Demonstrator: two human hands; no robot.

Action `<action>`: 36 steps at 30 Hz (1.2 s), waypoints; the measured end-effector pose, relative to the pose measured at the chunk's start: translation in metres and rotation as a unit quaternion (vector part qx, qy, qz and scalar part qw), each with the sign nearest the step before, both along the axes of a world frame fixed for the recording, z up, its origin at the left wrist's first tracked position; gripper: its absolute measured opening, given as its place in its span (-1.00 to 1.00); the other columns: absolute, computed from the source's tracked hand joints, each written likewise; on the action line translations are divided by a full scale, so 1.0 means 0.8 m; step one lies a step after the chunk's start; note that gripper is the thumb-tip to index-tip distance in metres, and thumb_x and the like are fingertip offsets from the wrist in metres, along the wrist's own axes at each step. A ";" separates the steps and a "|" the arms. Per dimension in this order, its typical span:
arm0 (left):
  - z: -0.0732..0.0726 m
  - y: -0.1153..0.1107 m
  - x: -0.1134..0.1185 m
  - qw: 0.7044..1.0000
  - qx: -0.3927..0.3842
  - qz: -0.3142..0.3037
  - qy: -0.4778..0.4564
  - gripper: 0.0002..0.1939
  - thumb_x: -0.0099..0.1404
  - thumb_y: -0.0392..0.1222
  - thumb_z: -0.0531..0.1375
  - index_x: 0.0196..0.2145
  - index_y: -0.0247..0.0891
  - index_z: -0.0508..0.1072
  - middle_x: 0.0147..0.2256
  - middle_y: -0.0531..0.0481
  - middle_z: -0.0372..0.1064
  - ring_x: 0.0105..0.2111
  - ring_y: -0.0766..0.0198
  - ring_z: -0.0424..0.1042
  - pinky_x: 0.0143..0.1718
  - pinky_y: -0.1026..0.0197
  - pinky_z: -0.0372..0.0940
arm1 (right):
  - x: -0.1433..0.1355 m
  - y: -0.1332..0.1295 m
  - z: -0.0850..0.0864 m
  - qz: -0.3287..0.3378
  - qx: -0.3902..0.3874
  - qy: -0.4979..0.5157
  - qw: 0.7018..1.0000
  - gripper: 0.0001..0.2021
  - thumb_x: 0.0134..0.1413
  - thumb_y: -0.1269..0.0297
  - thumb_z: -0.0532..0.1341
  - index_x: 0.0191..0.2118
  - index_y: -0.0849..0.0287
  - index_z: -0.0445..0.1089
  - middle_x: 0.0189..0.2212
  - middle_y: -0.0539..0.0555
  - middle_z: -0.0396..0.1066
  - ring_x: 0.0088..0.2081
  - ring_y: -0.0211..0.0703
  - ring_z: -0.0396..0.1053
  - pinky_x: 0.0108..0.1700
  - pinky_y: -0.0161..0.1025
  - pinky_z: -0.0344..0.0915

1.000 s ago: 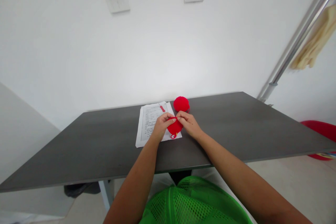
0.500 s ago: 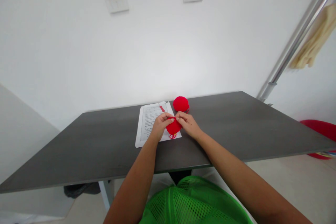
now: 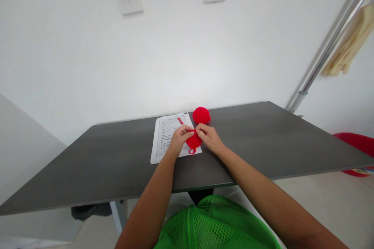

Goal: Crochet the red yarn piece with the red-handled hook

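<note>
A small red knitted piece hangs between my two hands over the lower right of the printed paper. My left hand pinches its upper left edge. At its upper right edge, the fingers of my right hand are closed on it. A loop of red yarn with a small yellow bit dangles from its bottom. Just behind my hands sits a ball of red yarn. A red-handled tool lies on the upper part of the paper.
The dark grey table reaches the white wall. Below its right end are red round objects. A metal pole with beige gloves hanging by it stands at the right. A black bag lies under the table.
The red knitted piece and its yarn loop have shifted very slightly between my fingers. Both hands stay in nearly the same place.
</note>
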State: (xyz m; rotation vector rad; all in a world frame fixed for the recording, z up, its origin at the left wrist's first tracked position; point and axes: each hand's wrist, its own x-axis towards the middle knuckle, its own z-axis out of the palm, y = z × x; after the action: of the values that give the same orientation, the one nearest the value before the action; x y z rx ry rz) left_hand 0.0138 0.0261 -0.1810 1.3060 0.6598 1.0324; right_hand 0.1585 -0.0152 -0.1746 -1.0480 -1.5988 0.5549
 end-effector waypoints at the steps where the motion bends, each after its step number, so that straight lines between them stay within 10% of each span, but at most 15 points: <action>1: 0.001 -0.001 0.000 1.000 -0.009 -0.006 -0.002 -0.76 -0.05 -0.16 0.33 -0.41 -0.29 0.43 -0.49 0.07 0.40 -0.49 0.34 0.34 -0.36 0.27 0.18 | 0.000 0.000 -0.001 -0.007 0.001 -0.001 1.000 -0.86 -0.01 0.31 0.02 -0.54 0.15 0.18 -0.61 -0.06 0.14 -0.54 -0.28 0.09 -0.46 -0.32 0.02; 36: -0.005 0.006 -0.001 0.999 0.016 0.040 0.019 -0.80 -0.01 -0.15 0.30 -0.52 -0.28 0.36 -0.60 0.11 0.37 -0.58 0.38 0.30 -0.48 0.32 0.14 | 0.002 0.001 -0.001 0.011 -0.019 0.012 1.000 -0.83 0.04 0.30 0.03 -0.54 0.16 0.20 -0.62 -0.09 0.15 -0.55 -0.31 0.11 -0.46 -0.33 0.04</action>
State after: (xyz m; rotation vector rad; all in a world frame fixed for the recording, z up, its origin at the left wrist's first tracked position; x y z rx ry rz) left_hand 0.0127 0.0311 -0.1848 1.3381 0.7312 1.0889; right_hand 0.1599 -0.0144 -0.1751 -1.0483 -1.5854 0.6129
